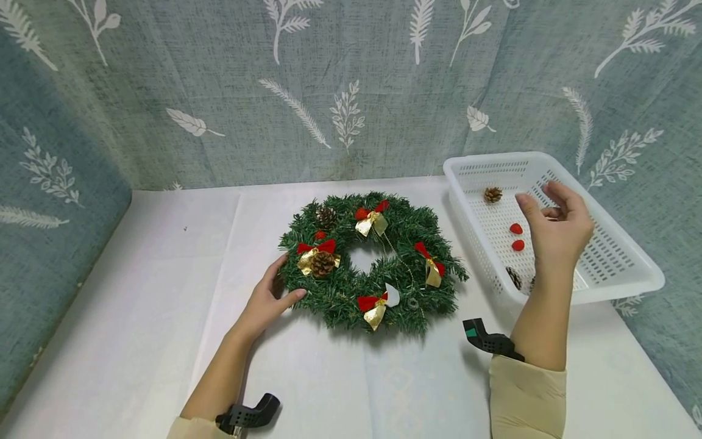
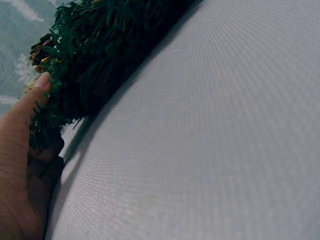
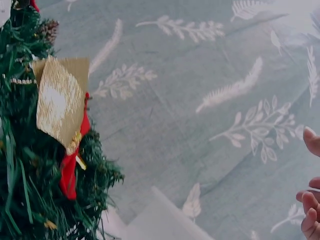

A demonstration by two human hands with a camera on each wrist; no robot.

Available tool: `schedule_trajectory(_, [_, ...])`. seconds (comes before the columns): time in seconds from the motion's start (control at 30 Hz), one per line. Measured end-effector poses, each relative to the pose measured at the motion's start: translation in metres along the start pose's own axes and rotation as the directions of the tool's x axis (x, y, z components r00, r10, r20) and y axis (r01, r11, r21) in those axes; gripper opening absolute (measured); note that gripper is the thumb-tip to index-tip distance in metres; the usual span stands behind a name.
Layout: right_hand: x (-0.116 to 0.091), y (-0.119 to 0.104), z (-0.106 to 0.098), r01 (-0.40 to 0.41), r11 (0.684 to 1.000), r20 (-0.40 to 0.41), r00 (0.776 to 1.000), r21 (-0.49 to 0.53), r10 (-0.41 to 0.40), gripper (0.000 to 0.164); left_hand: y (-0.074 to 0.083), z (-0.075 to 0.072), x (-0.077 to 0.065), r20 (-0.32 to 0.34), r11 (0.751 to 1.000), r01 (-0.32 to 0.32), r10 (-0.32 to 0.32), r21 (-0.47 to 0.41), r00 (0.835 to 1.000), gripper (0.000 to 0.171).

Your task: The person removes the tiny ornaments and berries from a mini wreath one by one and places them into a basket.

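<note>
A green Christmas wreath [image 1: 337, 299] lies on the white table, trimmed with red and gold bows [image 1: 375, 308], pine cones [image 1: 322, 264] and red berries [image 1: 320, 235]. My left hand [image 1: 265, 305] grips its left edge, thumb on top and the other fingers low against the side; the left wrist view shows this thumb [image 2: 30, 102] against the greenery [image 2: 100, 55]. Above the white basket [image 1: 609, 294] my right hand [image 1: 562, 235] hovers with loosely bent fingers, thumb and fingertips apart, nothing visible between them. In the right wrist view only its fingertips [image 3: 311, 210] show at the edge.
Inside the basket lie a brown pine cone [image 1: 493, 195], two red berries [image 1: 517, 228] and a darker pine cone [image 1: 514, 278], partly beside my forearm. A leaf-patterned curtain [image 1: 219, 79] hangs behind the table. A thin beaded chain [image 1: 399, 259] crosses the wreath.
</note>
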State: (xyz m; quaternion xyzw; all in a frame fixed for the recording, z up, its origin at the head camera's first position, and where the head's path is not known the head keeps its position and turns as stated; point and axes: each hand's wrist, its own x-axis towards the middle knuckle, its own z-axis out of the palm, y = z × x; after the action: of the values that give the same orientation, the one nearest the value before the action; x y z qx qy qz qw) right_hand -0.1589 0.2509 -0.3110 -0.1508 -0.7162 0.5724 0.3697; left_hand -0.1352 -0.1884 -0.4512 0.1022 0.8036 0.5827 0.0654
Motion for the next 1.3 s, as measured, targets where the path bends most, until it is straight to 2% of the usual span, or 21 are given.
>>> schedule_trajectory(0.17, [-0.008,-0.008,0.006,0.112,0.992,0.024,0.993,0.058,-0.114,0.046,-0.001,0.000,0.001,0.003,1.000,-0.007,0.007,0.004,1.000,0.083])
schedule_trajectory(0.27, [-0.014,-0.013,0.010,0.124,0.989,0.048,0.991,0.084,-0.128,0.044,0.001,0.001,0.000,0.004,1.000,-0.005,0.005,-0.001,1.000,0.083])
schedule_trajectory(0.5, [-0.024,-0.022,0.022,0.170,0.983,0.102,0.979,0.075,-0.177,0.039,0.000,0.000,0.000,0.003,1.000,-0.008,0.008,0.001,1.000,0.082])
schedule_trajectory(0.77, [-0.031,-0.023,0.027,0.250,0.962,0.163,0.950,0.108,-0.265,0.041,-0.001,0.000,0.000,0.002,1.000,0.001,-0.001,0.004,1.000,0.083])
schedule_trajectory(0.93, [-0.034,-0.025,0.029,0.283,0.933,0.182,0.928,0.224,-0.326,0.043,0.000,0.000,0.001,0.005,1.000,-0.007,0.007,-0.002,1.000,0.082])
schedule_trajectory(1.13, [-0.043,-0.028,0.034,0.288,0.861,0.221,0.888,0.419,-0.404,0.045,0.000,0.001,0.002,0.010,1.000,-0.003,0.004,-0.022,1.000,0.081])
schedule_trajectory(1.3, [-0.052,-0.031,0.041,0.297,0.844,0.269,0.855,0.447,-0.443,0.051,0.003,0.000,0.000,0.007,1.000,-0.002,0.002,-0.015,1.000,0.081])
